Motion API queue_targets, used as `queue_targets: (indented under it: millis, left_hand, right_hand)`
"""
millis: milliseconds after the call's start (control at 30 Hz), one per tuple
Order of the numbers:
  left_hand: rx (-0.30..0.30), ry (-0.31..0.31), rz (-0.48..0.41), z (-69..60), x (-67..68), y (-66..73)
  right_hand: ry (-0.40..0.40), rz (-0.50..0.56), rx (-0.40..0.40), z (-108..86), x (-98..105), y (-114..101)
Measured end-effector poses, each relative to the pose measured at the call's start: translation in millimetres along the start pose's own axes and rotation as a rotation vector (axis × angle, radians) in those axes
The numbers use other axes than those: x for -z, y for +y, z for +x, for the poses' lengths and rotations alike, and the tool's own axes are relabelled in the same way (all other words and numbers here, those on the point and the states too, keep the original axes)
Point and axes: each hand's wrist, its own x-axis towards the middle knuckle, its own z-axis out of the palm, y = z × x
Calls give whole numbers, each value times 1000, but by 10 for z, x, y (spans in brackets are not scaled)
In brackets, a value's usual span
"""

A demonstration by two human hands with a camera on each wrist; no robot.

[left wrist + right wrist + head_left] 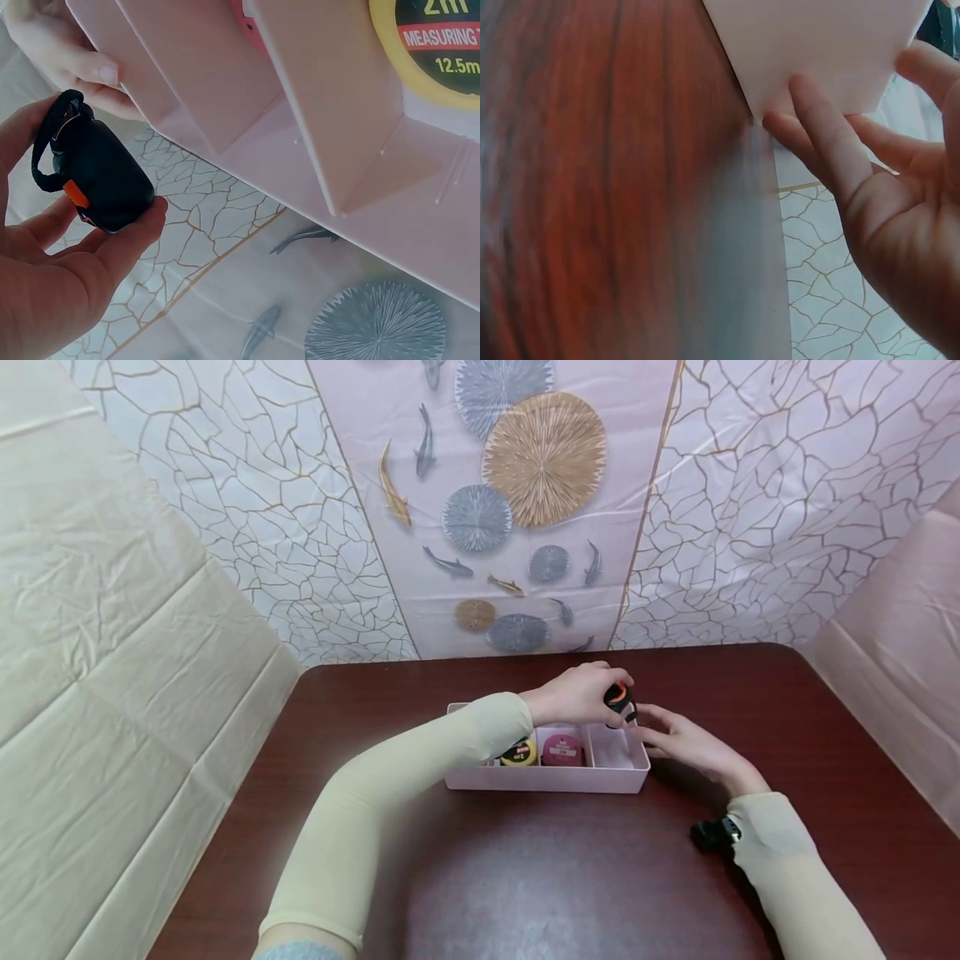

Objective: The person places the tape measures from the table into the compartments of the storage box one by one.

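Observation:
My left hand [576, 694] pinches a black tape measure [109, 176] with an orange part and a wrist strap between thumb and fingers. The tape measure is held above the right end of a pale pink divided box [547, 782]. My right hand [692, 748] rests its fingertips against the outside of the box's right end wall, its fingers mostly straight in the right wrist view. Inside the box are a yellow tape measure [520, 752] and a pink tape measure [562, 750], in separate compartments. The left forearm hides the box's left part.
The box stands on a dark reddish-brown table [540, 868]. A patterned cloth [525, 568] hangs behind the table's far edge. A black wrist camera [712, 835] is fixed at the right sleeve cuff.

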Motion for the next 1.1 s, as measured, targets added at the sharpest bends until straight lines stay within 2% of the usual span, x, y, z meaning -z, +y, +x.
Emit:
queue_targets:
  millis: [267, 600, 833, 1100]
  left_hand:
    - [5, 13, -1, 28, 1, -47]
    - [12, -19, -20, 30, -5, -22]
    - [-2, -73, -23, 57, -177, -13]
    - [-47, -61, 38, 94, -299, 8]
  right_hand:
    - [-39, 40, 19, -10, 47, -26]
    - [-61, 32, 2, -54, 78, -88]
    - [-76, 67, 9, -97, 37, -37]
    - [-62, 1, 11, -100, 63, -21]
